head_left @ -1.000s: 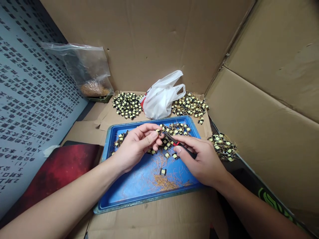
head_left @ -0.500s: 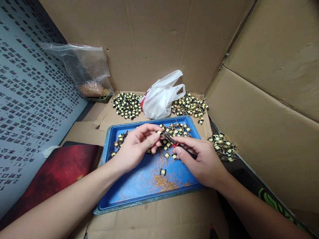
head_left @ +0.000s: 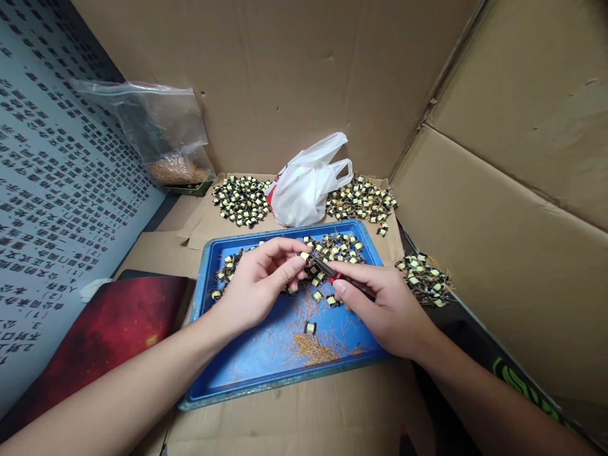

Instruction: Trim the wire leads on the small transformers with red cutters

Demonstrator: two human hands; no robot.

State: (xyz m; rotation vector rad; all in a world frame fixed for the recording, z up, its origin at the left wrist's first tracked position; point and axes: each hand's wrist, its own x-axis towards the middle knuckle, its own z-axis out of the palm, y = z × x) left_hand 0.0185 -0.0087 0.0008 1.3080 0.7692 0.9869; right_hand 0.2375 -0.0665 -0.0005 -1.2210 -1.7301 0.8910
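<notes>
Left hand [head_left: 259, 288]: thumb and fingertips pinched on one small yellow-taped coil [head_left: 304, 256], held above the far half of the blue tray [head_left: 199, 354].
Right hand [head_left: 387, 310]: wrapped round red-handled cutters [head_left: 332, 273], tips at that coil.
Done: clipped wire ends [head_left: 313, 347] litter the tray (many coils trimmed, probably).
Left: tray heap [head_left: 339, 247] looks uncut.
</notes>
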